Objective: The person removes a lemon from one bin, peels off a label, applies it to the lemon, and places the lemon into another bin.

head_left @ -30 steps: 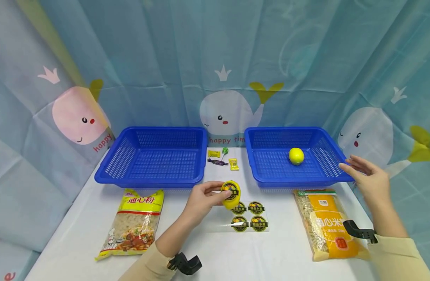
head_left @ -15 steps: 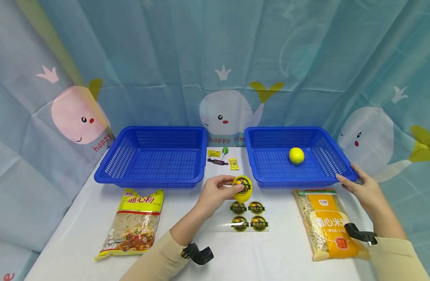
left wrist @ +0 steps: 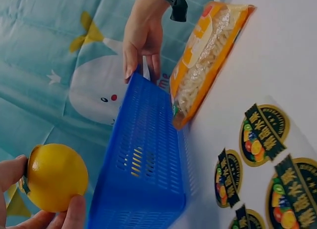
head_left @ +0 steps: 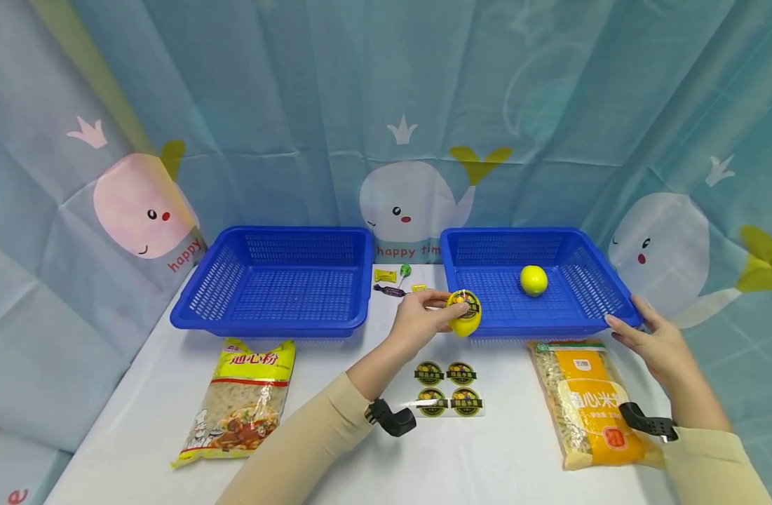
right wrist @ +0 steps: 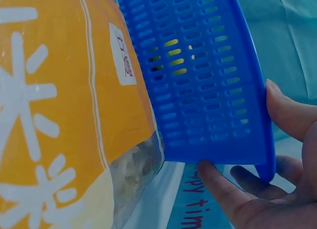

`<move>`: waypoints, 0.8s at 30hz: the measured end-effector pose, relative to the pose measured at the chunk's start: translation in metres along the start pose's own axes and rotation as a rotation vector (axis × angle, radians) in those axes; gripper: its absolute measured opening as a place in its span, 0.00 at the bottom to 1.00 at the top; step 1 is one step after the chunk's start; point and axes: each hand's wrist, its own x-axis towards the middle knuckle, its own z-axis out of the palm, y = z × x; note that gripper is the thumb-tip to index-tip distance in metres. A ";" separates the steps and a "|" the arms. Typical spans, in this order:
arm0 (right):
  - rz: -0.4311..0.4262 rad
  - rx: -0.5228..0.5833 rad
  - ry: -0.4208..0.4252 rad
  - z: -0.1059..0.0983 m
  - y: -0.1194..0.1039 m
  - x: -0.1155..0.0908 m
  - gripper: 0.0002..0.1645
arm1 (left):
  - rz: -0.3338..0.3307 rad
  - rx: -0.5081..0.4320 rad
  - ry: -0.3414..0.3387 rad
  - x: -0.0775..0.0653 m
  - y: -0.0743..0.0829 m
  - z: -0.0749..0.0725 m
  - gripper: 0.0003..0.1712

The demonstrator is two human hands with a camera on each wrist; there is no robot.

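Note:
My left hand (head_left: 416, 324) pinches a yellow lemon (head_left: 465, 325) with a round black fruit sticker facing up. It is above the near left corner of the right blue basket (head_left: 524, 325). In the left wrist view the lemon (left wrist: 62, 177) sits between thumb and fingers, its sticker mostly turned away. A second lemon (head_left: 533, 280) lies inside that basket. At the basket's near right corner, my right hand (head_left: 660, 345) grips the rim. The right wrist view has the thumb on the rim of the basket (right wrist: 198, 105) and fingers beneath and beside its corner.
Another blue basket (head_left: 291, 298) stands at the left. Bags of pasta lie in front, one left (head_left: 243, 403), one right (head_left: 597, 407). A sticker sheet (head_left: 449, 389) lies between them. Several candies, including a lollipop (head_left: 405, 270), are between the baskets. A curtain (head_left: 335, 105) hangs behind.
My left hand has carried the lemon right and away from me, from above the sticker sheet to the basket's edge. My right hand has come down onto the basket's corner and grips it.

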 end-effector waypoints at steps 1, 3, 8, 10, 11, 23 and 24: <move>0.001 0.011 -0.006 0.001 0.000 0.000 0.60 | 0.001 0.013 0.010 0.003 0.002 0.002 0.29; -0.001 0.030 -0.019 0.002 -0.001 0.000 0.60 | 0.005 0.036 0.027 0.007 0.004 0.006 0.29; -0.029 0.038 -0.044 0.004 -0.003 0.001 0.59 | 0.003 0.058 0.061 0.013 0.008 0.012 0.29; -0.035 0.040 -0.049 0.004 -0.003 0.001 0.58 | -0.006 0.058 0.071 0.013 0.008 0.013 0.30; -0.039 0.042 -0.050 0.003 -0.003 0.000 0.58 | -0.011 0.059 0.076 0.013 0.008 0.013 0.31; -0.010 0.022 -0.028 0.002 0.003 -0.001 0.59 | -0.038 0.094 0.066 0.012 0.006 0.012 0.33; -0.008 0.020 -0.028 0.002 0.003 -0.001 0.59 | -0.038 0.097 0.062 0.012 0.005 0.011 0.33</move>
